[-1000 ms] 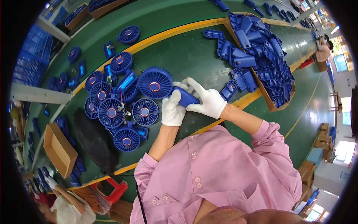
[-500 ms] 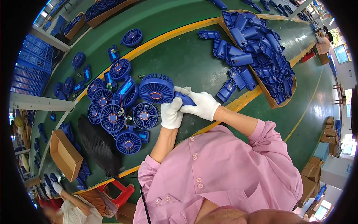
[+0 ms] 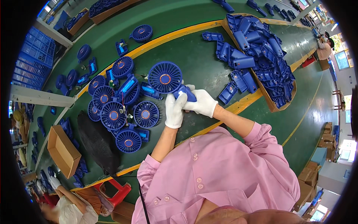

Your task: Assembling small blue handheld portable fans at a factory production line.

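Note:
Both my hands wear white gloves and hold one blue handheld fan [image 3: 165,77] by its handle. My left hand [image 3: 174,109] is closed on the handle's left side, just below the round slatted head. From the right, my right hand [image 3: 201,103] wraps the handle's lower end, so much of the handle is hidden. The fan's face, with an orange ring at its centre, is turned up. Left of my hands lies a cluster of blue fan heads [image 3: 113,115], several with blue batteries and loose wires showing. One fan head [image 3: 146,114] lies close to my left wrist.
At the right, a cardboard box [image 3: 274,107] overflows with blue handle shells [image 3: 244,59]. A black mesh bag [image 3: 95,143] and a cardboard tray [image 3: 63,151] lie at the left. A red stool [image 3: 118,194] stands below the table edge; a co-worker's sleeve [image 3: 76,209] shows at lower left.
The fan's head has tipped up and moved slightly right, so its round face shows more fully. A battery piece behind it has come into view. Both hands keep their hold.

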`<action>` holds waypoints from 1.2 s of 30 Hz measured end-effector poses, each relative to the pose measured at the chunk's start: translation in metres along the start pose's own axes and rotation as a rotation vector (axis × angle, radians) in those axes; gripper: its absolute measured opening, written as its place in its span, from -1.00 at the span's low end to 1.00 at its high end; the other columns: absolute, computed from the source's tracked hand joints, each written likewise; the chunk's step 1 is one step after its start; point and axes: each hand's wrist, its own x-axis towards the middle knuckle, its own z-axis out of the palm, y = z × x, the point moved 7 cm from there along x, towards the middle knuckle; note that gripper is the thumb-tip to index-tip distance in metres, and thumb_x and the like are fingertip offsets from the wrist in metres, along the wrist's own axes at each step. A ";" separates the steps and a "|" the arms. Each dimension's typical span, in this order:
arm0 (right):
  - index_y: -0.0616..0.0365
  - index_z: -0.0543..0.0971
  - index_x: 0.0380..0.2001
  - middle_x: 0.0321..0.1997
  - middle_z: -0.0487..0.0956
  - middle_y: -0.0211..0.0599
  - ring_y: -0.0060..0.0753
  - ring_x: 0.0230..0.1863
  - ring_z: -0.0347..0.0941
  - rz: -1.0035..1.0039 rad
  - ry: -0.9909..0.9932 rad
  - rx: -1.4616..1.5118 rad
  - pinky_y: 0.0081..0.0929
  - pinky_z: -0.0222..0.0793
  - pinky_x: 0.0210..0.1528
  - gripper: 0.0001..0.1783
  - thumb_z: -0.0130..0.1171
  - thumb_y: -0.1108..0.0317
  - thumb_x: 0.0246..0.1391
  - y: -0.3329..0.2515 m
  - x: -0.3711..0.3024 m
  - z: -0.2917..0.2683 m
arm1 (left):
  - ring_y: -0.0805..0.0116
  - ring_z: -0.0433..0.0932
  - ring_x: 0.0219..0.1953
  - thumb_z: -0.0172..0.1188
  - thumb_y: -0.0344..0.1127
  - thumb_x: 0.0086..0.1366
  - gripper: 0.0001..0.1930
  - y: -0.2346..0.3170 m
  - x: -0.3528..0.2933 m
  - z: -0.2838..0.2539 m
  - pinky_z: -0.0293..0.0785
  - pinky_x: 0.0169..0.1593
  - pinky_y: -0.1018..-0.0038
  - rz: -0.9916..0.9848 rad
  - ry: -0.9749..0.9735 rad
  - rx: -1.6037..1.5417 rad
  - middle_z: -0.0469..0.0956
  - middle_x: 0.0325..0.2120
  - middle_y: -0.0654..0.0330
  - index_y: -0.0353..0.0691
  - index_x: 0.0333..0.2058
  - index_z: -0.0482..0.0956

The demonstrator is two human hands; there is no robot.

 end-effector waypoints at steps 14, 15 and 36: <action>0.19 0.58 -0.44 -0.58 0.57 -0.41 -0.65 -0.72 0.34 0.086 -0.049 0.149 -0.65 0.24 -0.67 -0.63 0.31 0.05 -0.06 0.019 0.009 0.003 | 0.38 0.57 -0.21 0.08 -0.35 0.27 -0.59 0.003 0.002 -0.003 0.53 -0.20 0.52 -0.002 0.043 0.100 0.58 -0.12 0.01 -0.40 0.06 0.34; 0.19 0.58 -0.44 -0.57 0.57 -0.41 -0.65 -0.72 0.34 0.084 -0.062 0.167 -0.65 0.24 -0.67 -0.63 0.30 0.06 -0.05 0.018 0.009 0.003 | 0.34 0.58 -0.21 0.09 -0.32 0.27 -0.56 0.001 0.003 -0.005 0.54 -0.20 0.51 0.010 0.045 0.128 0.57 -0.12 -0.02 -0.39 0.08 0.31; 0.26 0.57 -0.39 -0.49 0.59 -0.36 -0.60 -0.60 0.45 0.053 -0.074 0.077 -0.63 0.38 -0.53 -0.67 0.25 0.15 0.01 0.021 0.005 0.005 | 0.27 0.58 -0.27 0.11 -0.35 0.24 -0.59 -0.004 0.007 -0.006 0.55 -0.15 0.42 0.008 0.083 0.112 0.56 -0.21 -0.04 -0.38 0.03 0.32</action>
